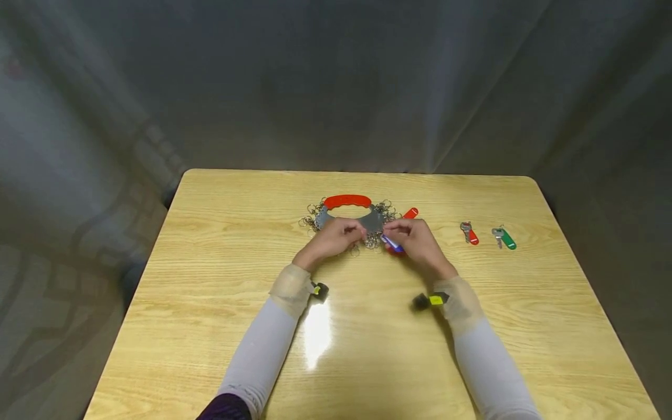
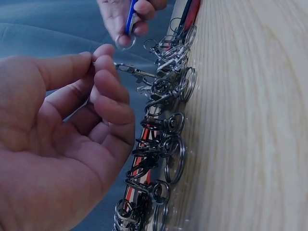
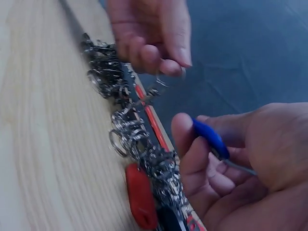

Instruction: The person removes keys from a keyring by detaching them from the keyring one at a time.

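A metal key-ring holder (image 1: 373, 221) with a red grip (image 1: 347, 200) lies flat on the table, its edge crowded with snap hooks and split rings (image 2: 175, 154). My left hand (image 1: 336, 236) pinches a split ring at the end of one snap hook (image 2: 137, 72), which is drawn out from the holder's edge. Close to its right, my right hand (image 1: 417, 239) grips a blue key tag (image 3: 209, 137) between thumb and fingers. A small ring (image 2: 126, 42) sticks out from that tag toward my left fingertips. Red key tags (image 3: 141, 197) lie among the holder's rings on the right side.
Farther right on the wooden table (image 1: 220, 303) lie a key with a red tag (image 1: 473, 237) and a key with a green tag (image 1: 508, 240). A dark curtain (image 1: 336, 87) hangs behind the table's far edge.
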A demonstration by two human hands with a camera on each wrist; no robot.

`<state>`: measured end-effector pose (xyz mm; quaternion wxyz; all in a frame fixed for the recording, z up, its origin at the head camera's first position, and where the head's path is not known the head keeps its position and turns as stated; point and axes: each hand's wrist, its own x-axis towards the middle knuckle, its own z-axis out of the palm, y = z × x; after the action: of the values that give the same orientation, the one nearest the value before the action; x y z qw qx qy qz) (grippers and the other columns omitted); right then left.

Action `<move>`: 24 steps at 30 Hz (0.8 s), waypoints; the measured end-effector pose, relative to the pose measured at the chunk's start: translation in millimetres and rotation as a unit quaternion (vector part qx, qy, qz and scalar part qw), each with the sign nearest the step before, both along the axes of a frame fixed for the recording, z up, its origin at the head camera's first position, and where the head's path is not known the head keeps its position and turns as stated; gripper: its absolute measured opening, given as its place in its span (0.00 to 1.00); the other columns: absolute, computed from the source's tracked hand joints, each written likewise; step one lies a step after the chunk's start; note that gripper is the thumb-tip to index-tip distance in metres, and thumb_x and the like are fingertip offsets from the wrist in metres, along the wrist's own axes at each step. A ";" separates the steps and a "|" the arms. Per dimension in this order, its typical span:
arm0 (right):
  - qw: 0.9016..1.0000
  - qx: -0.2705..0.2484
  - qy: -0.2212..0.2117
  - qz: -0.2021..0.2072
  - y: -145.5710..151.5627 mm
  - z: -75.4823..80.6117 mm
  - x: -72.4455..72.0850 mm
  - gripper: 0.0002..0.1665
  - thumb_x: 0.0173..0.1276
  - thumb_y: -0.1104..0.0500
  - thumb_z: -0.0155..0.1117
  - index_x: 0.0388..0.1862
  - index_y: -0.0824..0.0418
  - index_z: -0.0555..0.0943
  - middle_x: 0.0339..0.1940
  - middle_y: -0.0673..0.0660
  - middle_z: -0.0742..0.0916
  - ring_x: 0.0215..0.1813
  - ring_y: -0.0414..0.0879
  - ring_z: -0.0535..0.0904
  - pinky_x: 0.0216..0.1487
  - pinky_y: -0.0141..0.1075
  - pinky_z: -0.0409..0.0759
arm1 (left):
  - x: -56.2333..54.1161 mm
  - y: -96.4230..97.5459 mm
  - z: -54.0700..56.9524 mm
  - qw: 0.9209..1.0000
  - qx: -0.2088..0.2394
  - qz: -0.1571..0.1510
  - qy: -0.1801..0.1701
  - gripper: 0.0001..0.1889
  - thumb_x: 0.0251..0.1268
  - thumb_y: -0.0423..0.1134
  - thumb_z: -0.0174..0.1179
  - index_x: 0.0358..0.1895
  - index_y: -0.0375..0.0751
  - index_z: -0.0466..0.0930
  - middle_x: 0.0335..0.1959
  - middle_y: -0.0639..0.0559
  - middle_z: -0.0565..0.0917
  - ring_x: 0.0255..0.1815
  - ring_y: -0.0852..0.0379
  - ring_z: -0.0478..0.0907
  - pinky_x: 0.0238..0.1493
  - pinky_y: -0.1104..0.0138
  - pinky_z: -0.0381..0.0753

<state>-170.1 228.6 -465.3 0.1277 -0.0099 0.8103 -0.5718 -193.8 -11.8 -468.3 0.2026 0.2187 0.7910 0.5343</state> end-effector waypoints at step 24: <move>0.955 0.270 0.059 -0.110 134.3 7.2 6.7 0.15 0.75 0.59 0.69 0.50 0.71 0.87 0.36 0.61 0.90 0.27 0.35 0.78 0.25 0.29 0.76 | 0.9 3.5 -0.6 0.999 0.007 -0.034 -0.035 0.13 0.84 0.35 0.55 0.48 0.31 0.87 0.43 0.36 0.89 0.39 0.40 0.86 0.43 0.57 0.87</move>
<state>-163.4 362.9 -458.1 0.0142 0.0803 0.9368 -0.3403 -192.8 -8.3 -468.9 0.2467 0.2286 0.7716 0.5399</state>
